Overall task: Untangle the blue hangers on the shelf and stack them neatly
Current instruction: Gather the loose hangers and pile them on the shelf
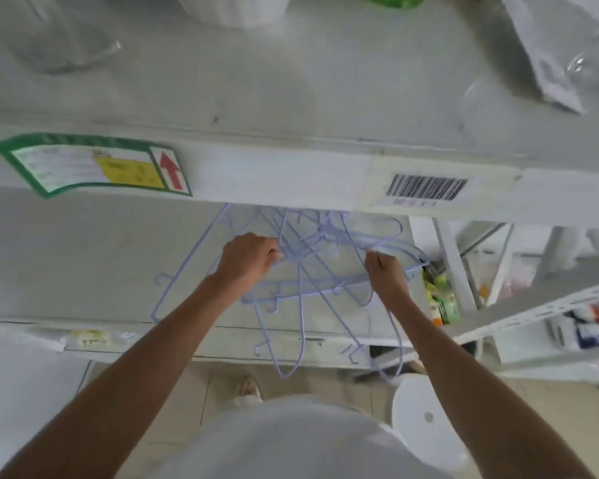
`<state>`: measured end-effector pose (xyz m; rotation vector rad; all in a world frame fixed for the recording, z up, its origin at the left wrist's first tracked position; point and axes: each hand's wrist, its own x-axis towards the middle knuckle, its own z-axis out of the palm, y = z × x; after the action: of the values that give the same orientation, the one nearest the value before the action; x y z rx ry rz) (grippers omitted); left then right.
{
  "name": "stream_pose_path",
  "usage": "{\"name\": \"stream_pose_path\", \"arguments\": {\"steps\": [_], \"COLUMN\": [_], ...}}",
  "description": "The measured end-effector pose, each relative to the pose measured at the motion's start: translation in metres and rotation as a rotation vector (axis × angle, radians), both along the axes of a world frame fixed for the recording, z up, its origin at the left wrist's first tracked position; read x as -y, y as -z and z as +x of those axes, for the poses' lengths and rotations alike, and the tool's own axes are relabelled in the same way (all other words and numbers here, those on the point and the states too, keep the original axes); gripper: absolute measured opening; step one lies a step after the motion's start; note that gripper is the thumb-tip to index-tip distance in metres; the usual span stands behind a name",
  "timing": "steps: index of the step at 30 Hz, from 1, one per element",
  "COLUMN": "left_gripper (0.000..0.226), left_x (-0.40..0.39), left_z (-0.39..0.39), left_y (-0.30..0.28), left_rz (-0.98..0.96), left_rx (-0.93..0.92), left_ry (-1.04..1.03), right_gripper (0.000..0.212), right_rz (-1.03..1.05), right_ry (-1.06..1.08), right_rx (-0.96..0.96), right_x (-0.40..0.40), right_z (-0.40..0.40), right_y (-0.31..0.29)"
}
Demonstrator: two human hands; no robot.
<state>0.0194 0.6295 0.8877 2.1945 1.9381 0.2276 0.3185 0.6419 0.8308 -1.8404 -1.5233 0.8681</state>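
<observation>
A tangle of several thin pale-blue hangers (312,271) lies on the white lower shelf (83,264), partly tucked under the upper shelf's front rail. Some hangers droop over the shelf's front edge. My left hand (248,259) grips hanger wires at the left of the tangle with curled fingers. My right hand (384,274) is closed around a hanger's wire at the right side. The far ends of the hangers are hidden by the rail.
The upper shelf's rail (291,174) carries a green-framed label (94,165) and a barcode sticker (426,188). Clear glassware (592,60) stands on the upper shelf. A white round stool (426,420) stands on the floor at the right. Packaged goods (441,302) sit on neighbouring shelves.
</observation>
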Motion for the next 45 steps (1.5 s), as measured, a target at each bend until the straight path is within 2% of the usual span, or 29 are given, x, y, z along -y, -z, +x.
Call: {"name": "stream_pose_path", "arguments": {"steps": [4,9,17,21,26,30,32,34,39,45], "left_gripper": [0.018,0.013,0.022,0.023,0.018,0.037,0.050,0.053,0.041,0.031], "left_x": [-0.011,-0.021,-0.043,-0.041,-0.028,-0.018,-0.007,0.008,0.073,0.120], "left_z": [-0.023,-0.027,-0.024,-0.016,0.004,0.025,0.037,0.051,0.086,0.113], "left_y": [0.041,0.068,0.077,0.076,0.082,0.076,0.071,0.066,0.074,0.083], "left_rz": [-0.085,-0.037,0.041,0.090,0.066,0.004,-0.004,0.025,0.089,-0.034], "left_rx": [0.082,0.133,0.134,0.166,0.103,-0.054,-0.032,0.004,-0.052,-0.145], "left_ry": [0.068,0.072,0.174,0.111,-0.040,-0.145,-0.206,-0.230,-0.276,-0.375], "right_gripper": [0.052,0.044,0.050,0.051,0.051,0.051,0.048,0.046,0.044,0.047], "right_rz": [0.094,0.223,0.255,0.177,0.113,0.093,0.117,0.146,0.206,0.048], "right_ry": [-0.016,-0.103,-0.120,-0.096,-0.299,-0.265,-0.254,-0.253,-0.286,-0.204], "right_rx": [0.171,0.299,0.220,0.129,0.201,0.220,0.203,0.172,0.107,-0.004], "right_x": [0.003,0.028,0.036,0.023,0.024,0.035,0.038,0.042,0.048,0.066], "right_z": [0.026,0.037,0.042,0.045,0.070,0.080,0.085,0.090,0.097,0.096], "right_y": [-0.012,-0.034,-0.067,-0.084,-0.098,-0.078,-0.068,-0.059,-0.042,-0.037]}}
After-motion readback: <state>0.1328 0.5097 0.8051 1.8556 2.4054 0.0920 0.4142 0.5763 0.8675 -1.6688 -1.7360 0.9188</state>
